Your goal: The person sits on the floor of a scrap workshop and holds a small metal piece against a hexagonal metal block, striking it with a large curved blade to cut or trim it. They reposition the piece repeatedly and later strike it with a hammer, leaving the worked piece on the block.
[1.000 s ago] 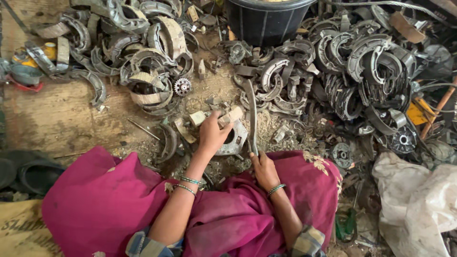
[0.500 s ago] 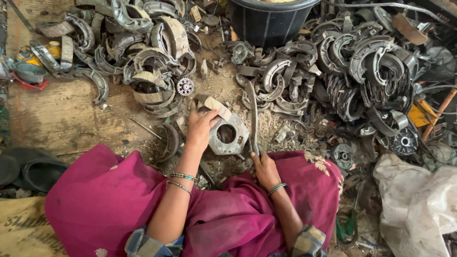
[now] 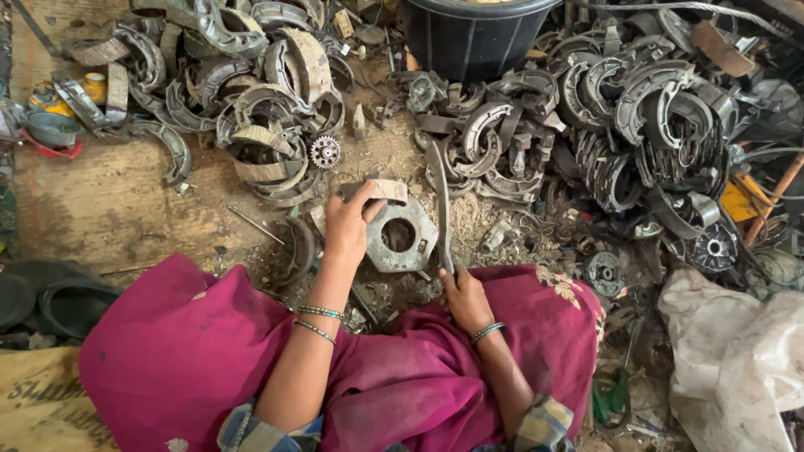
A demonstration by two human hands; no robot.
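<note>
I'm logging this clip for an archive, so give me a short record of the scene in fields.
setting: dirt floor strewn with scrap metal parts
left hand: grip on a small pale block, at the edge of a round metal plate
right hand: grip closed on a long flat metal bar
piles: curved brake shoes left and right
other: black tub; small gear; white sack
clothing: magenta garment, bangles
</note>
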